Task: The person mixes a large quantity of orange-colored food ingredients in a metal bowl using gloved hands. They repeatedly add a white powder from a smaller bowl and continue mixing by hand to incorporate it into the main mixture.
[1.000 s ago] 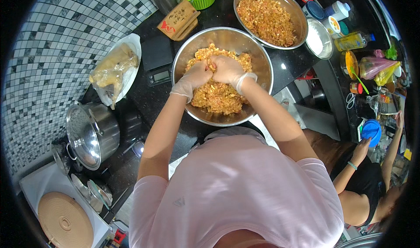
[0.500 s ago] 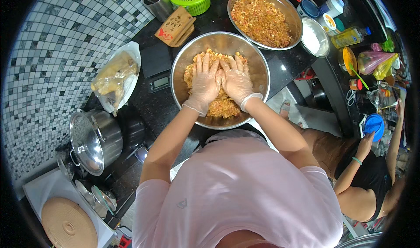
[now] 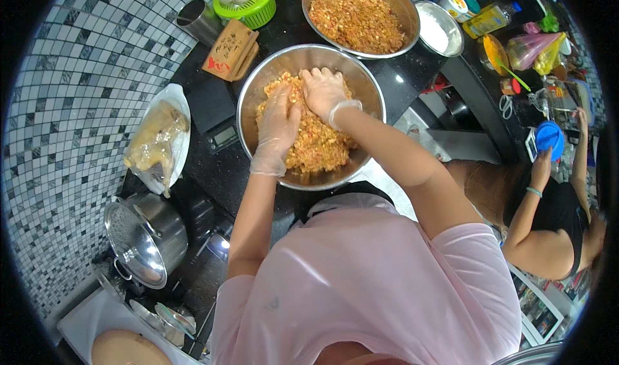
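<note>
A wide steel bowl (image 3: pixel 377 110) on the black counter holds a crumbly orange-red minced mixture (image 3: pixel 319 147). Both my hands wear clear plastic gloves. My left hand (image 3: pixel 277 126) rests against the left side of the mixture, its fingers stretched out and the tips partly sunk in. At the far side of the heap, my right hand (image 3: pixel 322 94) presses down with fingers apart and bent into the mixture. Neither hand encloses a separate object. Just beyond stands a second steel bowl (image 3: pixel 412 33) with more of the same kind of mixture.
Left are a digital scale (image 3: pixel 223 137), a plucked bird in plastic (image 3: pixel 155 136) on a white dish, and a steel pot (image 3: pixel 158 233). Wooden blocks (image 3: pixel 230 50) and a green basket (image 3: pixel 255 10) stand behind. A bowl of white powder (image 3: pixel 438 33) sits right; another person (image 3: pixel 541 204) works there.
My hands, side by side on the mixture before, have moved apart in depth: the left came nearer and leftward, the right shifted farther away. The whole view has turned slightly.
</note>
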Action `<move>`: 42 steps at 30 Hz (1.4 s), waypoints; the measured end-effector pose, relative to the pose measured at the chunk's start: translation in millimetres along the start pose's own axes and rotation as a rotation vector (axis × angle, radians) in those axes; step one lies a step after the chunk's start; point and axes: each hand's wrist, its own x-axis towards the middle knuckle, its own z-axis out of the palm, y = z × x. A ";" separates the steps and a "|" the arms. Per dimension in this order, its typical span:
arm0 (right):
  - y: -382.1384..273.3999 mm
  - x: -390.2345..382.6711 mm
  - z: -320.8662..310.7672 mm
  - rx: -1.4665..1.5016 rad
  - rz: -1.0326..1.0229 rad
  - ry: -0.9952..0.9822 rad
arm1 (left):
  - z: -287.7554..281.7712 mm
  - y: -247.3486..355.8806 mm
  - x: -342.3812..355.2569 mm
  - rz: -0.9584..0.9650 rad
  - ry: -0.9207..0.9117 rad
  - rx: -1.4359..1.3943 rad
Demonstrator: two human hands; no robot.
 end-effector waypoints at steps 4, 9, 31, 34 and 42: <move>23.8 -5.2 -43.0 0.482 -0.019 -0.225 | -30.9 19.8 -45.2 -0.108 0.007 0.166; 16.8 -58.7 -86.3 0.192 0.196 -0.348 | -33.5 9.5 -67.2 -0.158 -0.168 0.224; 9.6 -64.7 -76.2 0.006 -0.164 -0.484 | -18.7 -4.9 -60.8 0.003 -0.813 0.325; 5.8 -75.1 -51.1 -0.010 -0.333 -0.607 | -10.3 3.7 -50.9 0.118 -0.968 0.351; -8.3 -79.1 -26.8 -0.050 -0.336 -0.800 | 15.1 7.0 -33.2 -0.040 -1.089 0.303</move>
